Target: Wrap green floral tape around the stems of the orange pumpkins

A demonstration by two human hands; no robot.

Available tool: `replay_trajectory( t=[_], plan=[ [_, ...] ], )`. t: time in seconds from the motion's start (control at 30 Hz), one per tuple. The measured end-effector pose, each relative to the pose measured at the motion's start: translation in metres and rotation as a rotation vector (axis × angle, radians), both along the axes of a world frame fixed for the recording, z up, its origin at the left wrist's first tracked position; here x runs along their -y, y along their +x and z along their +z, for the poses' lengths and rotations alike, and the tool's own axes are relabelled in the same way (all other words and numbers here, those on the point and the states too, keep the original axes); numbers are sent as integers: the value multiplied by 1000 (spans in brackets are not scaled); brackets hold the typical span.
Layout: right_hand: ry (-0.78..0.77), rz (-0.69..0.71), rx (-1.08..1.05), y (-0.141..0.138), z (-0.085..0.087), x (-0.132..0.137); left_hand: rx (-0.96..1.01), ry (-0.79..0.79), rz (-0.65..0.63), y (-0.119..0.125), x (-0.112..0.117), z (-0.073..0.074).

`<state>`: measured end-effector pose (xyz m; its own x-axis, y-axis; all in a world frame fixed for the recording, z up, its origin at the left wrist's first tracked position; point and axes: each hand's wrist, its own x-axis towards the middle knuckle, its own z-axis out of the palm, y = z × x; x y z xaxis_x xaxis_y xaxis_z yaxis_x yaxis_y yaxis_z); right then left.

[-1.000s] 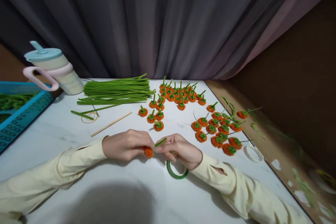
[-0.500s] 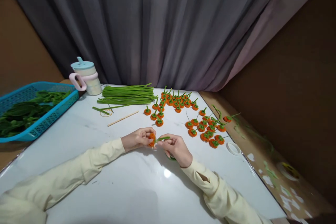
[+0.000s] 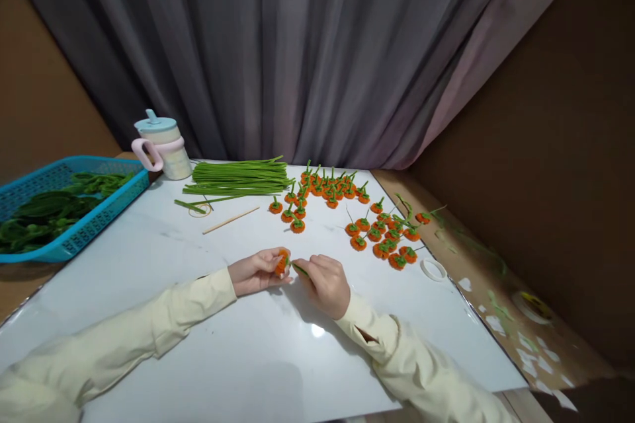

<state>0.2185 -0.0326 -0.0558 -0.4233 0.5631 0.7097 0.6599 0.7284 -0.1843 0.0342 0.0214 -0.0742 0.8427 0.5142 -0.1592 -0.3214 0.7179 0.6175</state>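
Observation:
My left hand [image 3: 255, 271] pinches a small orange pipe-cleaner pumpkin [image 3: 282, 262] just above the white table [image 3: 208, 337]. My right hand [image 3: 322, 282] is closed on the pumpkin's green stem [image 3: 299, 269], fingers curled. Both hands meet near the middle of the table. Several finished orange pumpkins with green tops lie in a group [image 3: 387, 238] to the right and in another group [image 3: 327, 188] farther back.
A bundle of green pipe cleaners [image 3: 241, 178] lies at the back, with a wooden stick [image 3: 231, 219] in front of it. A lidded cup with a pink handle [image 3: 159, 143] stands back left. A blue basket of green leaves [image 3: 54, 211] sits at the left edge. A white ring [image 3: 433, 269] lies at the right.
The camera pulled back and up, so more of the table shows. My hands stayed together on the pumpkin; the stem now points lower and my right hand covers the green tape ring.

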Motion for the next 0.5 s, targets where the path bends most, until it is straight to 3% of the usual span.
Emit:
replay_trajectory(
  t=[0.13, 0.4, 0.5],
  plan=[
    [166, -57, 103, 0, 0, -2, 9, -20, -3, 0, -1, 1],
    [236, -2, 133, 5, -2, -6, -52, 14, -22, 0, -1, 2],
    [160, 31, 65, 5, -4, -6, -113, 54, -68, -5, -5, 8]
  ],
)
